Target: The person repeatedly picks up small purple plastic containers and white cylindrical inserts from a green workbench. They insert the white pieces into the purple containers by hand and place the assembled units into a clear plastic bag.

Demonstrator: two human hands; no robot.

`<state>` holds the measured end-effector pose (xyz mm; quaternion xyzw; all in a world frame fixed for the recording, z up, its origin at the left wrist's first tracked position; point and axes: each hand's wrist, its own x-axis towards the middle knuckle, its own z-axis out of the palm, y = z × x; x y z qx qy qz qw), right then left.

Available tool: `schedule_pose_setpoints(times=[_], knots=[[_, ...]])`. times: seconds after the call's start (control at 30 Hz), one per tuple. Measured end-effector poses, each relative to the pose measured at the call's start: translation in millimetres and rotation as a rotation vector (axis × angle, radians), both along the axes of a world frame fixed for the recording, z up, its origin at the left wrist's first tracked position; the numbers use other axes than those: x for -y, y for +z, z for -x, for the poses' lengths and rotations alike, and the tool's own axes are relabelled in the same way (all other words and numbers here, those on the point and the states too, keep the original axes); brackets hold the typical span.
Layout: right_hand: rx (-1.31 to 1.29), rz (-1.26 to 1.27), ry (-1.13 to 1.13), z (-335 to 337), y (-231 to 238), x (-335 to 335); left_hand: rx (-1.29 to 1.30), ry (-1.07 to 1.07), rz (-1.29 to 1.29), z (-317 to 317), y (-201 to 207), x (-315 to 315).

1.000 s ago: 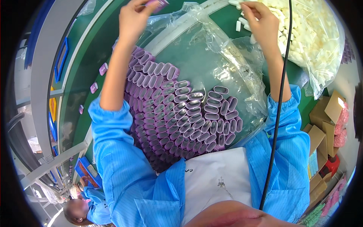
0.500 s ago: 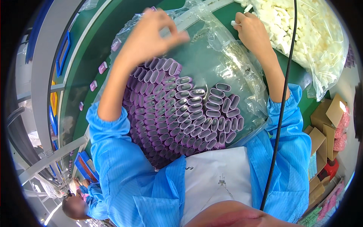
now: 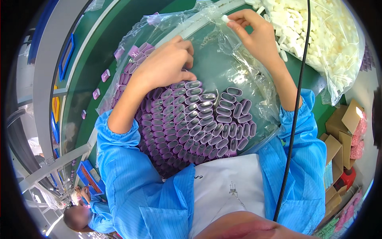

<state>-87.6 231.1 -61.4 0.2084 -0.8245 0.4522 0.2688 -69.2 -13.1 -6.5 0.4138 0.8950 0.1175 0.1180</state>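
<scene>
Between the thumb and fingertips of my right hand [image 3: 254,34] is a small white block [image 3: 226,18], held above the far edge of the clear plastic sheet [image 3: 238,59]. My left hand [image 3: 169,59] hovers low over purple oval cases [image 3: 193,91]. Its fingers are bent, with a gap between thumb and forefinger and nothing visible in it; the far fingertips are partly hidden. The cases are hollow, stand upright with their openings facing up, and sit packed in rows on the sheet. A few near the middle stand more loosely.
At the far right lies a clear bag [image 3: 314,36] heaped with white blocks. A black cable [image 3: 296,99] hangs across my right side. Several purple pieces [image 3: 105,75] lie on the green surface at left. Cardboard boxes [image 3: 338,127] stand lower right; another person [image 3: 85,215] is lower left.
My left hand has come nearer and down onto the cases from the far left. My right hand has moved left, away from the bag, carrying the white block.
</scene>
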Motion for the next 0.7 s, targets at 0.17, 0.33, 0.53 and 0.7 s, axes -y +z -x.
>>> schedule_pose_setpoints(times=[0.17,0.33,0.53,0.7], knots=[[0.033,-0.032,0.048,-1.0,-4.2,2.8,-0.043,-0.006,0.208,-4.6,-1.9,3.7],[0.041,0.106,0.141,-7.8,0.3,9.8,0.038,-0.008,0.034,5.8,3.5,-1.7],[0.137,0.292,0.296,-16.4,0.5,18.2,0.483,0.462,-0.899,18.3,-19.0,-17.3],[0.145,0.308,0.273,-15.7,-3.9,19.3,0.385,0.381,-0.992,15.9,-35.5,-23.4]])
